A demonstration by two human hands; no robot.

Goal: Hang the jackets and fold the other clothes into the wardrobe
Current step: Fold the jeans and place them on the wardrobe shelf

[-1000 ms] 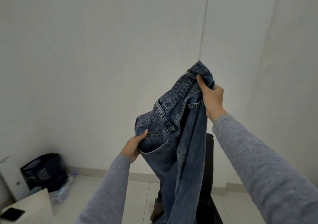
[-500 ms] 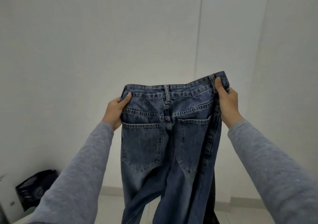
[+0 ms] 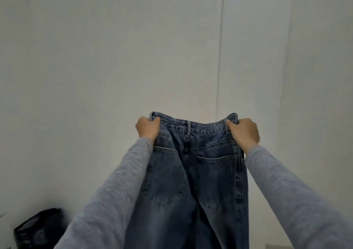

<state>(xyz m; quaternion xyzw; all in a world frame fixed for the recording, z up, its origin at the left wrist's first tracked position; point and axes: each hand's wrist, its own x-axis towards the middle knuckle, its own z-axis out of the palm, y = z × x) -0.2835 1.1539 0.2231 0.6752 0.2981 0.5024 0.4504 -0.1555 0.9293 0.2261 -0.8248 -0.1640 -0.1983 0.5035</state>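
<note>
Jeans: blue denim jeans [image 3: 193, 176] held up at centre, back pockets showing, legs hanging toward 6 o'clock.
Left hand: left hand [image 3: 148, 127] grips the waistband's 9 o'clock end, fingers curled.
Right hand: right hand [image 3: 244, 132] grips the 3 o'clock end likewise.
Progress: probably early, with the jeans spread but not yet folded; no wardrobe in view.

Both arms stretched forward and slightly up, roughly parallel, in grey knit long sleeves [image 3: 114, 191] down to bare wrists. Left hand [image 3: 148, 127] curled in fist, thumb on near face, gripping left end of waistband of blue denim jeans [image 3: 200, 172]. Right hand [image 3: 244, 132] curled likewise, gripping right end, back of hand toward camera. Hands level, well apart.
</note>
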